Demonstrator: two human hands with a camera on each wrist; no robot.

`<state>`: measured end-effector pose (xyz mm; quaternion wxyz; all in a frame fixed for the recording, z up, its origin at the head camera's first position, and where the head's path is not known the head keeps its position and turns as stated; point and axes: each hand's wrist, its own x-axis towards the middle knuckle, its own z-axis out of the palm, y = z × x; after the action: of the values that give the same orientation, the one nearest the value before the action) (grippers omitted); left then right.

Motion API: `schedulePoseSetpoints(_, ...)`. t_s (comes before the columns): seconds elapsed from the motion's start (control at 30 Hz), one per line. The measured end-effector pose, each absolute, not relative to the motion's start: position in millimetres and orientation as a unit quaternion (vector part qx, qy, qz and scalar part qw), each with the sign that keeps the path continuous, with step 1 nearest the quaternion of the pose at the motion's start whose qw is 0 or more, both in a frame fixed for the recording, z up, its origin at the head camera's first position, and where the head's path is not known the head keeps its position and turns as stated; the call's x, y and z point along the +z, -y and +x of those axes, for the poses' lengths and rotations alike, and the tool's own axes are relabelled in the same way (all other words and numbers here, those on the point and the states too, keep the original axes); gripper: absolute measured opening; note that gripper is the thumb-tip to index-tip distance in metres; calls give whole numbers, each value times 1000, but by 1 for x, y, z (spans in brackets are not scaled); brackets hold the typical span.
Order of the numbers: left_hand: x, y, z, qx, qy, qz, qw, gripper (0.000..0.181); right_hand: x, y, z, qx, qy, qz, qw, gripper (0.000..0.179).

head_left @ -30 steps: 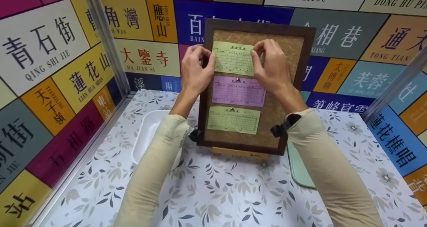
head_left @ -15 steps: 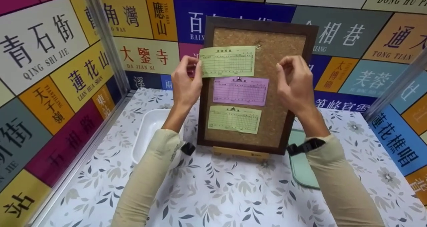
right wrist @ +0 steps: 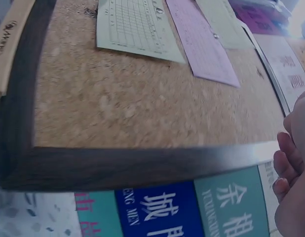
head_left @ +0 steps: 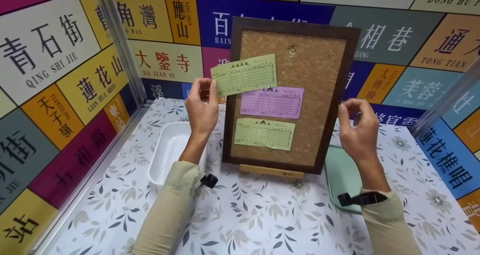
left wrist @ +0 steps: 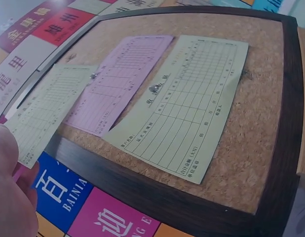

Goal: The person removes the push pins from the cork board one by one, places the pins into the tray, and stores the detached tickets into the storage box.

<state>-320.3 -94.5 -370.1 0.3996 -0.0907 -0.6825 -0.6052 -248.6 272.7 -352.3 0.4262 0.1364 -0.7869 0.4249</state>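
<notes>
My left hand [head_left: 203,107] pinches a pale green receipt slip [head_left: 245,75] by its lower left corner. The slip is tilted, in front of the framed corkboard [head_left: 318,82], overlapping its left frame edge. Below it a purple receipt slip [head_left: 270,104] and another green receipt slip [head_left: 264,135] are fixed to the cork, each with a small shiny pin at its top, like the pin [left wrist: 154,89] in the left wrist view. At the board's right edge my right hand [head_left: 358,129] holds a tiny dark pushpin [head_left: 341,102] between thumb and fingertips.
A small wooden stand [head_left: 272,171] supports the upright board. To the left lies a white tray [head_left: 159,153], partly behind my left arm; to the right a mint green tray [head_left: 339,176]. A patterned cloth [head_left: 255,217] covers the table, and sign-covered walls [head_left: 157,67] surround it.
The top green slip came off the cork; my left hand moved it left and down, tilting it. My right hand left the slip and moved right and down past the board's edge.
</notes>
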Motion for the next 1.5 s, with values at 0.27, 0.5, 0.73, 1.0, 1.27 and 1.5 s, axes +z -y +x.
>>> schedulePoseSetpoints(0.27,-390,112,-309,-631,658,-97,400,17,-400,-317,-235,424,801,84,414,15)
schedulePoseSetpoints(0.5,-404,135,-303,-663,643,-113,367,18,-430,-353,-236,399,826,90,388,13)
schedulePoseSetpoints(0.73,-414,156,-299,-674,652,-129,322,19,-424,-366,-228,387,859,78,327,17)
schedulePoseSetpoints(1.0,-414,169,-298,-677,648,-108,330,18,-421,-378,-226,359,889,57,278,20)
schedulePoseSetpoints(1.27,-418,171,-300,-654,684,-88,311,20,-431,-385,-227,333,916,77,209,21)
schedulePoseSetpoints(1.5,-420,175,-300,-604,745,-86,271,19,-443,-395,-231,302,941,76,130,23)
